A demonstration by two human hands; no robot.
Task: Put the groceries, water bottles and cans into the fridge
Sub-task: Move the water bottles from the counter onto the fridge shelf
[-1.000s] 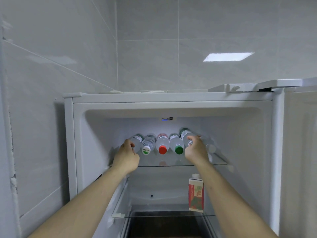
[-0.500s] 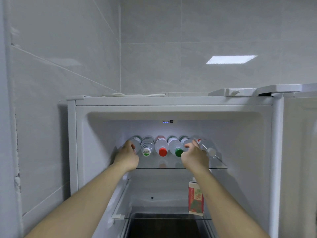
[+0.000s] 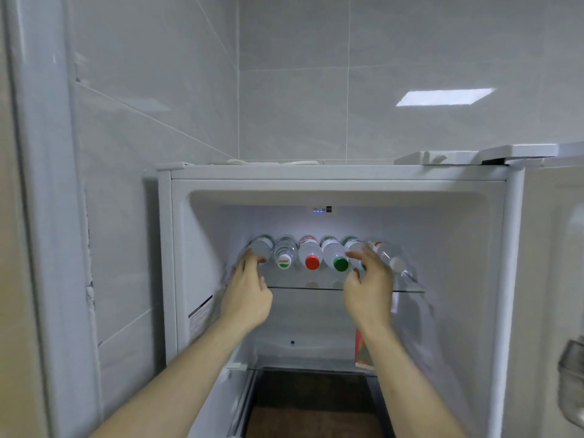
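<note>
Several clear water bottles lie side by side on the top glass shelf of the open white fridge, caps toward me. One has a red cap, one a green cap. My left hand touches the leftmost bottle with its fingertips. My right hand hovers with spread, relaxed fingers in front of the two rightmost bottles, holding nothing and hiding one cap.
A red and green carton stands on the lower shelf, partly behind my right forearm. The fridge door hangs open on the right with a door bin. Tiled walls close in on the left and behind.
My right hand has let go of the bottle on the right and drawn back with fingers spread. The rightmost bottle has settled flat on the shelf. My left hand stays at the leftmost bottle.
</note>
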